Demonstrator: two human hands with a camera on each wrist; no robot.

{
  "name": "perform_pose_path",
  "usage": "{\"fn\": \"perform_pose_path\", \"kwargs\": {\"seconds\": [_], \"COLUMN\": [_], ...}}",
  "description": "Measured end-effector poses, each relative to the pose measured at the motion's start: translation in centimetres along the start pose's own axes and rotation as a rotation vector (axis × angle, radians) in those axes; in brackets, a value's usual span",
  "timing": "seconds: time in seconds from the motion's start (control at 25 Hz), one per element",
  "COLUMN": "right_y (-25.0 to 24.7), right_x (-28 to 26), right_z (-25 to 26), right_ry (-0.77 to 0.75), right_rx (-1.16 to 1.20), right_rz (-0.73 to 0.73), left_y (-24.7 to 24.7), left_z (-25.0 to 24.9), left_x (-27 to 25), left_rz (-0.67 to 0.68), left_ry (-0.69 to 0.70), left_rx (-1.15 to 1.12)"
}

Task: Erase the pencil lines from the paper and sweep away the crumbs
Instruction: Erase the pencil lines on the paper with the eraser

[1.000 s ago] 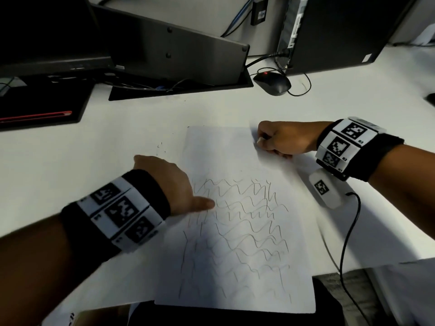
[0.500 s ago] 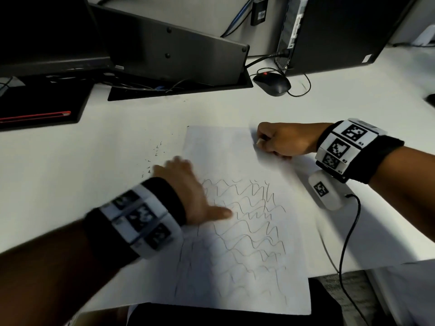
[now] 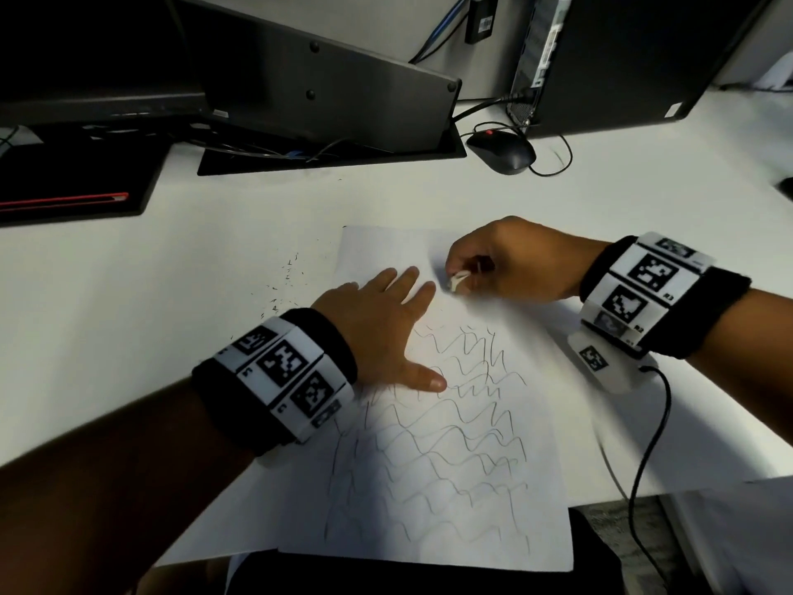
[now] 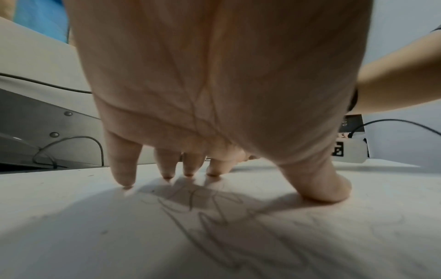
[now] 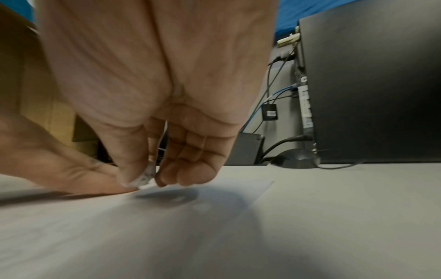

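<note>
A white sheet of paper (image 3: 493, 521) lies on the desk, its lower two thirds covered in wavy pencil lines (image 3: 450, 431); its top part is blank. My left hand (image 3: 386, 319) lies flat on the paper's left side with spread fingers, the thumb (image 4: 322, 186) and fingertips (image 4: 124, 179) pressing the sheet down. My right hand (image 3: 510, 264) hovers over the blank top right part and pinches a small white eraser (image 3: 457, 280), whose tip (image 5: 146, 184) sits at the paper. Dark crumbs (image 3: 285, 285) lie scattered on the desk left of the sheet.
A black mouse (image 3: 502, 153) with its cable sits behind the paper. A black computer tower (image 3: 635, 58) stands back right, a dark monitor base (image 3: 330, 156) back centre, a black pad (image 3: 68, 191) back left. A thin black cable (image 3: 643, 457) trails from the right wrist device.
My left hand slid right and forward onto the paper and spread flat. My right hand moved a little left and down, with the eraser now showing between its fingertips.
</note>
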State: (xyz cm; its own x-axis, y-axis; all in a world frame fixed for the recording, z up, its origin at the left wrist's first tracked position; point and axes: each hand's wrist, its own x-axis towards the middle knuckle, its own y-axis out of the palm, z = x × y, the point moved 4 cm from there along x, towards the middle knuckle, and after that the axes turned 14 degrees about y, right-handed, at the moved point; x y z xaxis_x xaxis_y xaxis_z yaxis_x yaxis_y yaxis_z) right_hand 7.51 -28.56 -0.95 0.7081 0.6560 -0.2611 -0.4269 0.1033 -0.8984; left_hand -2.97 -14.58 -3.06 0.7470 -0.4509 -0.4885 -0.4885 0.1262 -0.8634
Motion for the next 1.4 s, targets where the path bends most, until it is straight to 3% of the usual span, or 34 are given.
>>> {"fn": "perform_pose_path", "kwargs": {"seconds": [0.32, 0.48, 0.64, 0.76, 0.84, 0.92, 1.0, 1.08, 1.24, 1.28, 1.4], "right_y": [1.3, 1.0, 1.1, 0.8, 1.1, 1.0, 0.4, 0.9, 1.2, 1.1, 1.1], "right_x": [-0.3, -0.2, -0.4, -0.2, -0.7, -0.9, -0.3, 0.2, 0.3, 0.4, 0.7], "right_z": [2.1, 2.4, 2.8, 2.7, 2.8, 2.1, 0.4, -0.7, -0.7, -0.7, -1.1], "right_ry": [-0.134, -0.159, -0.179, -0.138, -0.118, -0.053, 0.154, 0.314, 0.299, 0.293, 0.302], "right_rx": [-0.024, -0.069, -0.092, -0.086, -0.063, 0.024, 0.246, 0.397, 0.331, 0.317, 0.261], "right_rz": [-0.004, -0.080, 0.007, -0.026, 0.092, 0.106, 0.059, 0.108, 0.135, 0.136, 0.147], "left_y": [0.1, 0.0, 0.2, 0.1, 0.1, 0.1, 0.2, 0.1, 0.0, 0.2, 0.1], "left_z": [0.2, 0.1, -0.2, -0.1, -0.1, -0.1, -0.1, -0.2, -3.6, -3.9, -1.4], "left_x": [-0.2, -0.1, -0.3, -0.2, -0.3, -0.2, -0.2, -0.3, 0.3, -0.1, -3.7], "left_rz": [-0.009, -0.008, 0.006, 0.008, 0.013, 0.020, 0.016, 0.007, -0.010, 0.011, 0.192], "left_ry": [-0.014, -0.011, -0.003, -0.012, -0.020, -0.010, -0.005, -0.013, 0.153, 0.129, -0.204], "left_rx": [-0.052, -0.037, -0.038, -0.042, -0.050, -0.034, -0.013, 0.002, 0.045, 0.031, 0.063]}}
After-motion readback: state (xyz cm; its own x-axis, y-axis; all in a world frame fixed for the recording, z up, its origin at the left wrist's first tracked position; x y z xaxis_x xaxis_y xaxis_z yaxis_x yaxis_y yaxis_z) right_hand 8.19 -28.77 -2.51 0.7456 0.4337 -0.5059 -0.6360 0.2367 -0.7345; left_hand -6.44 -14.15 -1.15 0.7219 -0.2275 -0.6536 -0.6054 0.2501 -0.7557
